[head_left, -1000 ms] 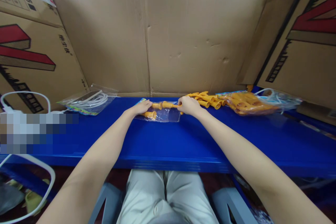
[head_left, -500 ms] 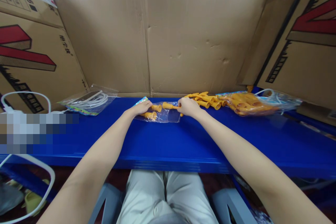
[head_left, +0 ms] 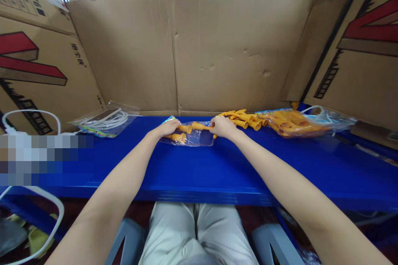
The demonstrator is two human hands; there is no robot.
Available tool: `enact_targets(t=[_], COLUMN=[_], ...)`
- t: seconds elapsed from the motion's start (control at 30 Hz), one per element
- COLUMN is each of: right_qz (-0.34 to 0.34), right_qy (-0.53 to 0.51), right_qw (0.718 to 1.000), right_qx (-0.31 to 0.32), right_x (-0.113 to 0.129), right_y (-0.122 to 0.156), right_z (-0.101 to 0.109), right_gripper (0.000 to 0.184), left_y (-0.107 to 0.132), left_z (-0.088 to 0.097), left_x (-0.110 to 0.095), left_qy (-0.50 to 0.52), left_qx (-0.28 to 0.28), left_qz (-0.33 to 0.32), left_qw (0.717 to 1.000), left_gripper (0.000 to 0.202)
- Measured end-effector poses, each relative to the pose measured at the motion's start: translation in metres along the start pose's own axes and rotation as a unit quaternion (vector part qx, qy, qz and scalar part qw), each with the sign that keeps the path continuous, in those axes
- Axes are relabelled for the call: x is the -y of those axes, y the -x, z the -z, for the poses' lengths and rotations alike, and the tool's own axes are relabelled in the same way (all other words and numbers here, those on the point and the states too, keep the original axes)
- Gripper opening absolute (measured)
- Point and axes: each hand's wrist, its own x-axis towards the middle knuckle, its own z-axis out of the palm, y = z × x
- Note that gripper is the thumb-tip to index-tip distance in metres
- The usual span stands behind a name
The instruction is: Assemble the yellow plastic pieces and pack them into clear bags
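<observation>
A clear plastic bag (head_left: 199,140) lies on the blue tabletop, with orange horn-shaped plastic pieces (head_left: 178,137) at its left end. My left hand (head_left: 168,128) is closed on that end, beside a colourful printed strip. Between the fingers of my right hand (head_left: 222,127) is another orange horn-shaped piece (head_left: 198,126), its flared end pointing left toward the bag. The fingertips of both hands are partly hidden. Just right of my right hand lies a loose pile of the same orange pieces (head_left: 245,120).
A filled bag of orange pieces (head_left: 290,123) lies farther right, and a bagged white cable (head_left: 108,122) sits at the left. Cardboard panels (head_left: 236,49) wall in the back and sides. The blue table's front edge (head_left: 202,196) runs above my lap.
Hardly anything differs. Both hands keep their places and grips, and the orange piece in my right hand sits almost where it was; the view has shifted very slightly.
</observation>
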Motion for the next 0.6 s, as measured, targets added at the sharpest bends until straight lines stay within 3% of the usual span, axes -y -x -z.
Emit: enact_targets(t=[0.4, 0.6], right_qz=[0.026, 0.036], right_qy=[0.021, -0.017], right_qw=[0.999, 0.999], right_qx=[-0.012, -0.024], right_x=[0.002, 0.005], right_y=[0.000, -0.003], right_z=[-0.007, -0.015], right_gripper=[0.019, 0.014], left_y=[0.003, -0.002], left_z=[-0.001, -0.006], left_x=[-0.003, 0.002], left_qy=[0.062, 0.097], left_qx=[-0.024, -0.092], left_qz=[0.022, 0.085], left_qw=[0.998, 0.987], left_gripper=[0.039, 0.040])
